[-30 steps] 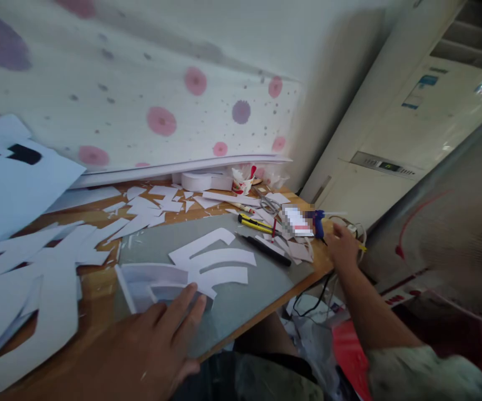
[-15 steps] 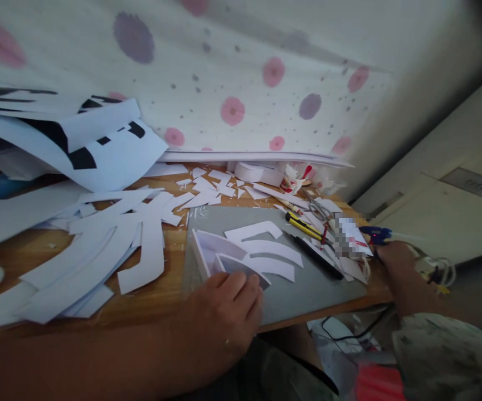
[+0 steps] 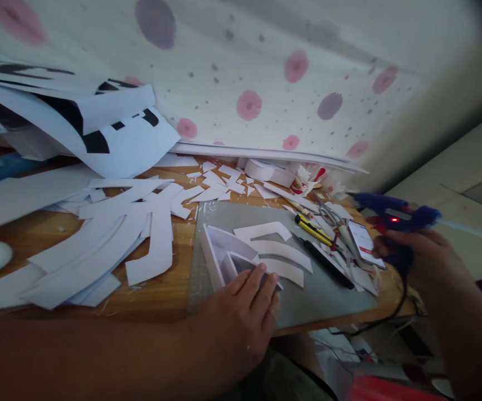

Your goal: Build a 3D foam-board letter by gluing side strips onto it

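My right hand (image 3: 420, 253) grips a blue glue gun (image 3: 403, 214) with a red light on its side. The gun is raised at the table's right edge, its nozzle pointing left, and a glue stick trails from its back. My left hand (image 3: 247, 306) lies with fingers stretched over the near edge of a white walled shape (image 3: 213, 253), which looks like paper or foam board; the thumb is hidden. Beside this shape, curved white strips (image 3: 280, 248) rest on the grey cutting mat (image 3: 320, 306).
A yellow utility knife (image 3: 312, 229), a black pen-like tool (image 3: 328, 264) and a phone (image 3: 365, 242) lie to the right. White cut pieces (image 3: 98, 239) cover the left side. Scraps (image 3: 219, 184) and a small cup (image 3: 301, 184) sit at the back. A spotted curtain (image 3: 224, 67) hangs behind.
My right hand has lifted the glue gun up from beside the phone, uncovering more of the phone. My left hand's fingers have straightened over the white shape. The view has shifted slightly.
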`<state>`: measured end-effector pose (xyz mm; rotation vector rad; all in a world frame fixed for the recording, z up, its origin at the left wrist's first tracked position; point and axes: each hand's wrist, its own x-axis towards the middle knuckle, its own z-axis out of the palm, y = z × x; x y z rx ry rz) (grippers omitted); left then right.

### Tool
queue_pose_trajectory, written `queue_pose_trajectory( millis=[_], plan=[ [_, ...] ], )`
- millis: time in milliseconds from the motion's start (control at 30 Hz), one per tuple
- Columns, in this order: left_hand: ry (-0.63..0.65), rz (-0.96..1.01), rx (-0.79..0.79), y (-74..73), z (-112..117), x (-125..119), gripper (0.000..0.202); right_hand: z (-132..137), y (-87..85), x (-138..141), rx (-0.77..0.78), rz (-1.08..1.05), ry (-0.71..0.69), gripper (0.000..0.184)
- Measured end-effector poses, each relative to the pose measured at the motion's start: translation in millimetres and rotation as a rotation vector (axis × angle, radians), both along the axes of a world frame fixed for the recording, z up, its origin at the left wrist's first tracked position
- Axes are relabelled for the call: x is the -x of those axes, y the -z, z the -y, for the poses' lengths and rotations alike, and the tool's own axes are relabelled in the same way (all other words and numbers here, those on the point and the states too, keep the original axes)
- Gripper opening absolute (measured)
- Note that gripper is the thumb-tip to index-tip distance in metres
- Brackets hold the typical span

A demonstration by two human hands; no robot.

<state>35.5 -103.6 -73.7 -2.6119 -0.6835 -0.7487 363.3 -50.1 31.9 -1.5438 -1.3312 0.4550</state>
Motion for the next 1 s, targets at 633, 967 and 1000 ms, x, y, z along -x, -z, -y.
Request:
queue_pose_trajectory(
  millis=[633, 967, 1000],
  plan=[
    [-0.036, 0.033, -0.024, 3.3, 4, -2, 0.04, -7, -4.8, 143, 0.662, 0.046, -0.827, 0.019],
    [-0.042, 0.026, -0.021, 4.3, 4, -3, 0.041, -9, -10.8, 144, 0.681, 0.139, -0.828, 0.022],
    [-0.043, 0.026, -0.02, 4.5, 4, -4, 0.041, -9, -11.1, 144, 0.684, 0.13, -0.827, 0.022]
  ],
)
